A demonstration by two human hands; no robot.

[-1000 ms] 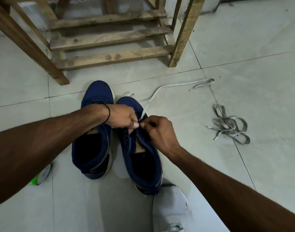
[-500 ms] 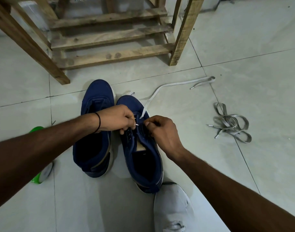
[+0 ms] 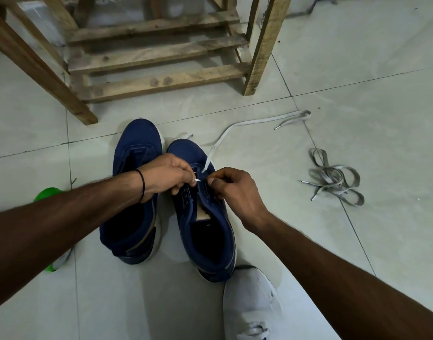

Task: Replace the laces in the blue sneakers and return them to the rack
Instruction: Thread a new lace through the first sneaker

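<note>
Two blue sneakers stand side by side on the tiled floor, toes pointing away from me. The left sneaker (image 3: 134, 192) has no lace. Over the eyelets of the right sneaker (image 3: 208, 236) my left hand (image 3: 168, 175) pinches the white tip of a flat white lace (image 3: 237, 128). That lace runs from the eyelets away across the floor to the right. My right hand (image 3: 235, 190) pinches the sneaker's eyelet edge close to the lace tip. The wooden rack (image 3: 156, 52) stands behind the sneakers.
A loose bundle of grey laces (image 3: 333, 177) lies on the floor to the right. A white shoe (image 3: 252, 305) is at the bottom, touching the right sneaker's heel. A green-soled thing (image 3: 51, 241) shows partly under my left forearm.
My hands have drawn slightly apart over the eyelets, and the white lace tip now shows at my left fingertips. The sneakers have stayed in place.
</note>
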